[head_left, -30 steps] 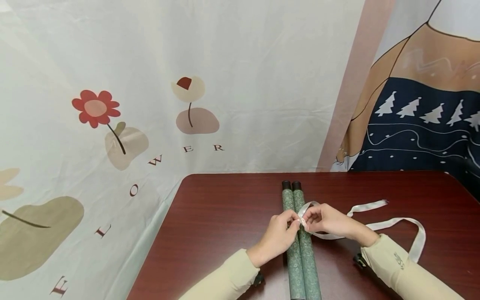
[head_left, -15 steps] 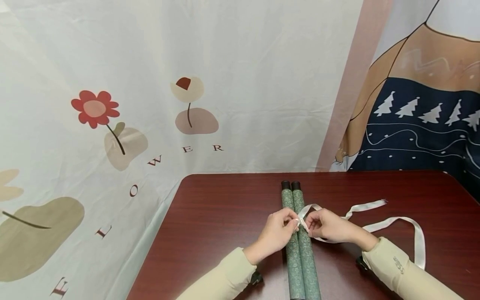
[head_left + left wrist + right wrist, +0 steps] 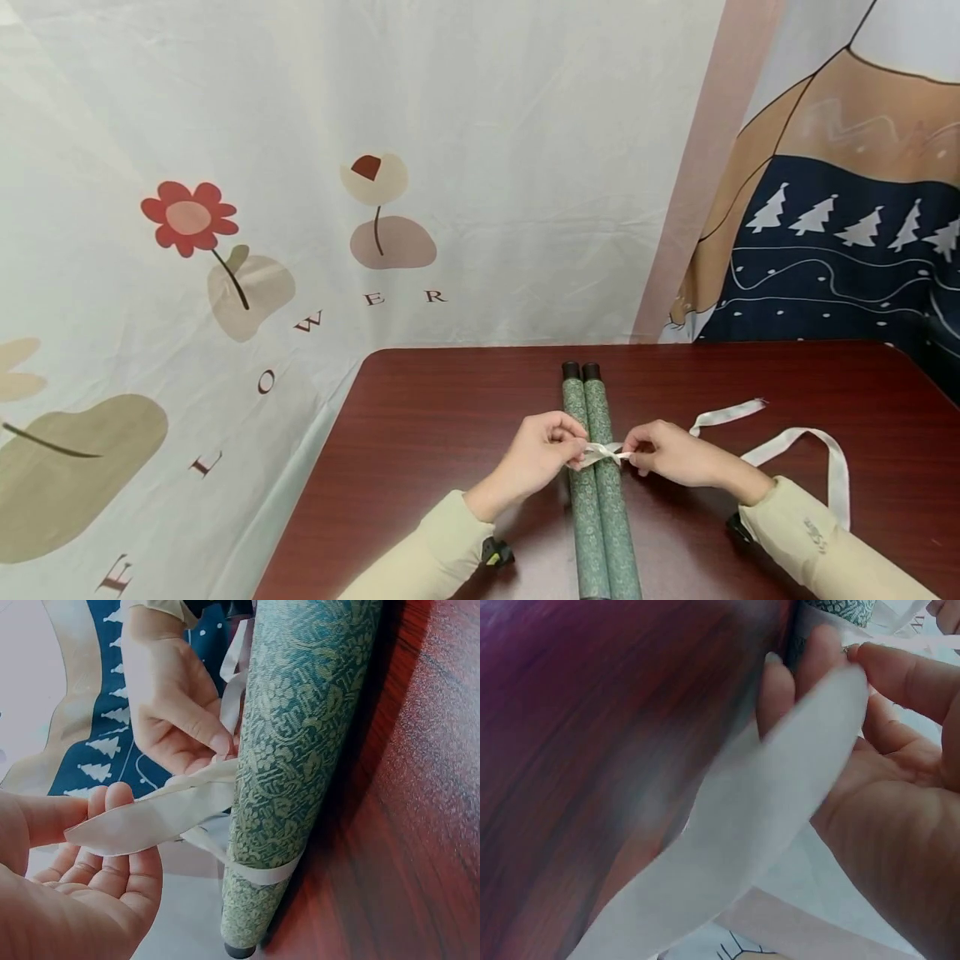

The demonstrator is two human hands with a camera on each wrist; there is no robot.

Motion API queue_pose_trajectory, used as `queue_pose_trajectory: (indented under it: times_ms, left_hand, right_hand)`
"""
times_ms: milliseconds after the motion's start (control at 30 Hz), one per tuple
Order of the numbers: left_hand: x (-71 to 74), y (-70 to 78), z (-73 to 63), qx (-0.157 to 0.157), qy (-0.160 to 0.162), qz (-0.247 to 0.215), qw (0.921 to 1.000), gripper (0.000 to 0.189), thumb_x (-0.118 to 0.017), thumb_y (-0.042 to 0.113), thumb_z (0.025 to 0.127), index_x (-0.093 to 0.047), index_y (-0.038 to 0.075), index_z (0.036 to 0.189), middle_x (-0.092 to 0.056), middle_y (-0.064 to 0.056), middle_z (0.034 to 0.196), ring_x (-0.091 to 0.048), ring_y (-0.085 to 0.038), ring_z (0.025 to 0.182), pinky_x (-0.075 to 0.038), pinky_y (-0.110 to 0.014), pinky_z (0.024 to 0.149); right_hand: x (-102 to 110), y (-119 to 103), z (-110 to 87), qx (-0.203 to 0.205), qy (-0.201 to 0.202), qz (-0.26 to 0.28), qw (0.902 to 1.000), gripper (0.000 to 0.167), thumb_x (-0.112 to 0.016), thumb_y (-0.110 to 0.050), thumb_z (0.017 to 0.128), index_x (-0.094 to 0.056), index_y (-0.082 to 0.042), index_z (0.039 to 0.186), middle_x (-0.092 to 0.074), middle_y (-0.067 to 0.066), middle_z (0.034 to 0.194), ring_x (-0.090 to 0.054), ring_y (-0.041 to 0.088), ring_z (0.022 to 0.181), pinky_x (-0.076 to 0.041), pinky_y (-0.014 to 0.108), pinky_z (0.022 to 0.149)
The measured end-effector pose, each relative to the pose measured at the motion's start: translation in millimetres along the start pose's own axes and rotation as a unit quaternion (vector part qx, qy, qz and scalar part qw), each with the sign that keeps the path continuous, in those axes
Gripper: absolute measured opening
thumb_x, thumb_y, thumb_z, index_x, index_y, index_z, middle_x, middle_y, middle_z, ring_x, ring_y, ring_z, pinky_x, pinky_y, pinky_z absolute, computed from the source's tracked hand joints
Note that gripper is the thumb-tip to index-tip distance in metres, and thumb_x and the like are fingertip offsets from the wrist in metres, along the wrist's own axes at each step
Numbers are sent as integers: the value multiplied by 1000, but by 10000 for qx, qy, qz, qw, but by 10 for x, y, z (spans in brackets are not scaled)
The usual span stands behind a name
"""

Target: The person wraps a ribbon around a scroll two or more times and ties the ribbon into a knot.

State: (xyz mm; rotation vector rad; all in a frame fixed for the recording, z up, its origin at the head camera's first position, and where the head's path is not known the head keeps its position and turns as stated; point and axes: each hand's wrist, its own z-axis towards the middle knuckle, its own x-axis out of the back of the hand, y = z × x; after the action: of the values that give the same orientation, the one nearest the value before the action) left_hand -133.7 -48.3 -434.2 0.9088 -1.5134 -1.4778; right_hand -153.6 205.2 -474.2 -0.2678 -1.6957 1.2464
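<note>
The left hand (image 3: 527, 454) and right hand (image 3: 675, 454) are pinching a smooth white ribbon (image 3: 146, 821) from opposite sides; it is crossing two floral green brocade rolls (image 3: 618, 533) lying side by side on the bench (image 3: 435, 417).

HEAD: above tabletop (image 3: 420, 433), forward-down, farthest | LEFT WRIST: close, past left hand (image 3: 97, 889) toward right hand (image 3: 172, 705) | RIGHT WRIST: close, along right hand, tabletop tilted | SHARED, head/left wrist: both hands, white ribbon (image 3: 154, 817)

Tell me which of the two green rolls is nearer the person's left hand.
The left roll: in the head view, the left hand overlaps it, while the right roll lies beyond, nearer the right hand.
</note>
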Motion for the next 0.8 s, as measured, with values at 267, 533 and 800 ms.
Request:
queue_pose_trajectory:
  times_ms: [267,533,800]
  left_hand:
    - [188,58,-57,-45,87,363,9993,8,-69,-9,92,-72,-13,98,-71,-14,75,-60,-10,61,-50,-20,58]
    - [430,109,-125,5,157,665,9977,14,-72,-3,93,-77,-11,103,-75,-21,84,-61,-9,66,-50,-18,58]
    - [658,110,-226,237,388,589,9972,17,-74,-1,93,-77,-10,106,-74,-15,83,-64,-9,71,-58,-24,66]
  right_hand:
    - [166,-1,-111,22,-90,281,9996,11,-64,-2,101,-72,-1,93,-67,4,74,-64,10,63,-54,27,57]
    - [293,31,-214,83,64,37,9999,12,-65,-5,102,-76,-3,96,-64,-3,74,-57,5,62,-51,26,55]
    - [387,34,-301,-208,187,21,9996,13,-67,-11,102,-76,-5,95,-60,-6,73,-55,7,61,-49,25,55]
